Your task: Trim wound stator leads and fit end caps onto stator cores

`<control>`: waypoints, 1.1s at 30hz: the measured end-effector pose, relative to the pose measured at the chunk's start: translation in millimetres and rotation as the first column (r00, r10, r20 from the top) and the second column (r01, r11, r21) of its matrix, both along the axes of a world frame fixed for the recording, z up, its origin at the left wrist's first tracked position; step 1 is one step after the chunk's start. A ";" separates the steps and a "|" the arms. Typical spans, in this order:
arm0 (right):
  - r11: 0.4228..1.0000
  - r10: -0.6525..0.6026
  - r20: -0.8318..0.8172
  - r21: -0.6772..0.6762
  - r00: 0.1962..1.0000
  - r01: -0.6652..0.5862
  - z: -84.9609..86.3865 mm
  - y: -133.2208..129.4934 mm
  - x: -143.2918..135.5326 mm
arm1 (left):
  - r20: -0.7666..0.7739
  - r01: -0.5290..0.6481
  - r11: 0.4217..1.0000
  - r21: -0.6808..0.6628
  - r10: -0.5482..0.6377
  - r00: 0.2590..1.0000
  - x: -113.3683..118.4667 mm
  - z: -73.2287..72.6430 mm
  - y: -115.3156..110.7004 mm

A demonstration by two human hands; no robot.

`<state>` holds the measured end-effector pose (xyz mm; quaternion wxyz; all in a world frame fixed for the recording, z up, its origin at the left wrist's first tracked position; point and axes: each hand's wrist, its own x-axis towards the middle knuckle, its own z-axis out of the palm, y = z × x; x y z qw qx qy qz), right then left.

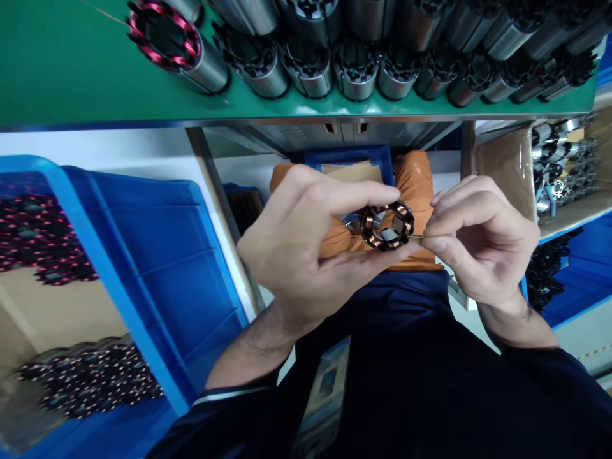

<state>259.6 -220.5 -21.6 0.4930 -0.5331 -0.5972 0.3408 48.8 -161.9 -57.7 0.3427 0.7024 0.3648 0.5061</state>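
Between its thumb and fingers, my left hand (299, 236) grips a motor stator (367, 233), a black ring wound with copper wire. The ring's open end faces up toward me, above my lap. My right hand (482, 233) is closed beside it, thumb and forefinger pinching a thin wire end (417, 236) at the stator's right edge. Whether the pinched piece is bare wire or a slim tool tip, I cannot make out. On the bench above, a stator with red windings (165, 35) stands at the left of rows of steel stator cores (356, 70).
The green bench (62, 64) has a metal front edge. At the left, a blue crate (162, 223) holds stacks of wound stators (100, 376) and cardboard. A cardboard box (507, 166) with metal cores and pliers stands at the right, above a blue bin (583, 280) with black parts.
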 end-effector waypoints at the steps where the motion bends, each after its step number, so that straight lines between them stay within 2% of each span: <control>1: 1.000 0.006 -0.008 0.001 1.000 -0.006 0.9 1.3 1.6 | 0.001 0.023 1.000 -0.004 -0.023 1.000 1.9 2.1 0.5; 4: 1.000 0.013 -0.038 0.019 0.999 -0.013 2.1 4.1 2.1 | 0.026 0.107 0.994 -0.005 -0.107 0.994 7.9 4.5 2.1; 6: 1.000 -0.001 -0.088 0.002 0.996 0.001 0.7 4.2 -2.6 | 0.038 0.115 0.993 -0.006 -0.115 0.993 11.4 2.9 2.9; 9: 0.990 -0.099 -0.251 -0.126 0.963 0.069 -6.3 0.5 -15.5 | 0.021 0.055 0.998 0.016 -0.056 0.998 13.7 -0.5 4.9; 12: 0.966 -0.180 -0.427 -0.246 0.886 0.077 -16.7 -6.4 -28.6 | -0.032 0.006 0.997 0.078 -0.004 0.999 11.1 -1.1 7.2; 15: 0.938 -0.231 -0.495 -0.342 0.838 0.057 -24.4 -12.5 -36.4 | -0.180 0.026 0.987 0.158 0.003 0.984 7.8 -1.0 7.2; 17: 0.915 -0.270 -0.497 -0.399 0.825 0.059 -26.5 -15.0 -39.0 | -0.250 0.017 0.968 0.250 0.047 0.967 8.8 -4.3 5.5; 20: 0.909 -0.284 -0.513 -0.412 0.810 0.059 -27.1 -17.0 -40.8 | -0.230 -0.039 0.929 0.368 0.132 0.964 14.4 -14.0 2.7; 23: 0.927 -0.263 -0.537 -0.370 0.802 0.057 -26.5 -17.6 -41.5 | -0.222 -0.036 0.939 0.342 0.118 0.968 17.5 -19.8 3.2; 28: 0.939 -0.207 -0.457 -0.340 0.865 0.046 -21.0 -13.8 -35.3 | -0.252 0.071 0.953 0.293 0.005 0.968 11.4 -8.4 6.5; 31: 0.961 -0.074 -0.320 -0.277 0.944 -0.018 -9.9 -5.6 -20.0 | -0.238 0.087 0.957 0.277 -0.019 0.971 6.8 3.8 4.6; 33: 0.973 0.055 -0.149 -0.214 0.987 -0.086 2.7 1.8 -4.4 | -0.174 0.111 0.967 0.228 -0.072 0.982 3.5 9.4 4.0</control>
